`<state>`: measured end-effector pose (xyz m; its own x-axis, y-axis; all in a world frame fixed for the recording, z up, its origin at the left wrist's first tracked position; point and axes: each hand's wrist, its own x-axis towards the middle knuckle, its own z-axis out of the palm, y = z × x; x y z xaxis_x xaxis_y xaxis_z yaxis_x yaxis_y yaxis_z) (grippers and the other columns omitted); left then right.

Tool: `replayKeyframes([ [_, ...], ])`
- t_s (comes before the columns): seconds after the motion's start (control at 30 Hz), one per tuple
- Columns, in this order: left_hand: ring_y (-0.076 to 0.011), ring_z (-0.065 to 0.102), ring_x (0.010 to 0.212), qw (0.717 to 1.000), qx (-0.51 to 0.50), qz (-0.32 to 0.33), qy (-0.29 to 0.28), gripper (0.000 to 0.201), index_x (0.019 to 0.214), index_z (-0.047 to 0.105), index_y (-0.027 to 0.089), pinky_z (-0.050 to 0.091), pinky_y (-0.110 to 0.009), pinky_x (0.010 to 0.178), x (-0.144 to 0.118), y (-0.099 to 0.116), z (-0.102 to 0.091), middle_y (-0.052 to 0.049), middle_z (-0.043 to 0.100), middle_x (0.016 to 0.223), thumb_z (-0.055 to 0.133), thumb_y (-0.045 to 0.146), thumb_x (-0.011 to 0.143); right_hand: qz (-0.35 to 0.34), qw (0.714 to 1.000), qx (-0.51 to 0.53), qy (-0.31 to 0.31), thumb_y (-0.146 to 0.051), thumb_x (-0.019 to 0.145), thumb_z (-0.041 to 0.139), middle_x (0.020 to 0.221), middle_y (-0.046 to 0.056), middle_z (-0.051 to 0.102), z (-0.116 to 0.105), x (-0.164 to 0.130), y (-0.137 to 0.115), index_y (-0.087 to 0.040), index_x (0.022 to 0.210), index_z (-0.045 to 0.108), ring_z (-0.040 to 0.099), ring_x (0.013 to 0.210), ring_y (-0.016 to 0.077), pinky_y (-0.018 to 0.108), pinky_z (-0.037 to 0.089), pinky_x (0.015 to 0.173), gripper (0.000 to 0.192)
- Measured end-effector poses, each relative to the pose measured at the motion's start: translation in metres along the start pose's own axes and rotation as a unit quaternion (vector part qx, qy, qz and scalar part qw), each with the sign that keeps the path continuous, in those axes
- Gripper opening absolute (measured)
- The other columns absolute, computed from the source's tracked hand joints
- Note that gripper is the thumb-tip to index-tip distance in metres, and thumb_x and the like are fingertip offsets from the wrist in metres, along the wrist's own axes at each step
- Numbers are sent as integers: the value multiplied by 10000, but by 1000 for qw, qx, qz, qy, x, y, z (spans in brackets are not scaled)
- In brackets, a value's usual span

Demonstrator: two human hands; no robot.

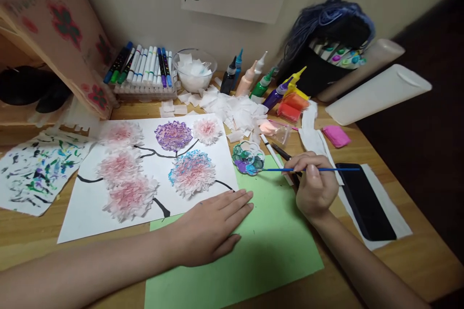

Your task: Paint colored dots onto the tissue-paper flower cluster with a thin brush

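Note:
My right hand (pixel 316 183) is closed round a thin blue paintbrush (pixel 275 170). The brush lies nearly level, its tip at the edge of a flower-shaped palette (pixel 248 158) smeared with green, white and purple paint. My left hand (pixel 217 227) rests flat, fingers stretched out, across a green sheet (pixel 268 246) and the lower edge of a white paper (pixel 87 219). On that paper are ruffled tissue flowers, among them pink-and-white ones (pixel 125 198), a purple-tipped one (pixel 173 135) and one with blue on its upper edge (pixel 192 174). Black painted branches run between them.
Markers (pixel 148 65) stand in a holder at the back left, beside a bowl of tissue squares (pixel 195 77). Several paint bottles (pixel 259 84) and loose tissue (pixel 232 108) lie behind the palette. A phone (pixel 366 203) sits at right; a paint-daubed paper (pixel 39 174) lies at left.

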<state>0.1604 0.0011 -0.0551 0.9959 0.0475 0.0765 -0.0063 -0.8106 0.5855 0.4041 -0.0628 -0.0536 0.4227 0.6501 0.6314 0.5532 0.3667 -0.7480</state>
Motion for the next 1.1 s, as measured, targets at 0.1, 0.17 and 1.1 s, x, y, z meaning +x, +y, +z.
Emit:
replayKeyframes([
  [0.1, -269, 283, 1451, 1000, 11, -1, -3, 517, 1448, 364, 60, 298, -409, 1178, 1, 0, 0, -177, 311, 1559, 437, 272, 982, -31, 999, -14, -12, -226, 919, 439, 661, -6, 615, -1, -1, 0, -203, 749, 567, 562, 588, 154, 321, 443, 608, 213],
  [0.17, -269, 277, 1453, 1000, 21, -1, -5, 520, 1453, 359, 59, 291, -408, 1182, 1, 0, 0, -171, 294, 1567, 429, 285, 990, -27, 998, -35, -38, -220, 926, 435, 691, 1, 621, 0, -2, 0, -203, 765, 573, 583, 627, 159, 319, 447, 622, 213],
  [1.1, -282, 282, 1450, 1000, 0, 3, 9, 531, 1460, 348, 59, 297, -417, 1176, 0, -1, 5, -187, 298, 1562, 436, 267, 979, 168, 970, 131, 115, -201, 861, 456, 613, -17, 583, 17, 23, -21, -203, 734, 563, 557, 552, 128, 250, 444, 532, 167],
])
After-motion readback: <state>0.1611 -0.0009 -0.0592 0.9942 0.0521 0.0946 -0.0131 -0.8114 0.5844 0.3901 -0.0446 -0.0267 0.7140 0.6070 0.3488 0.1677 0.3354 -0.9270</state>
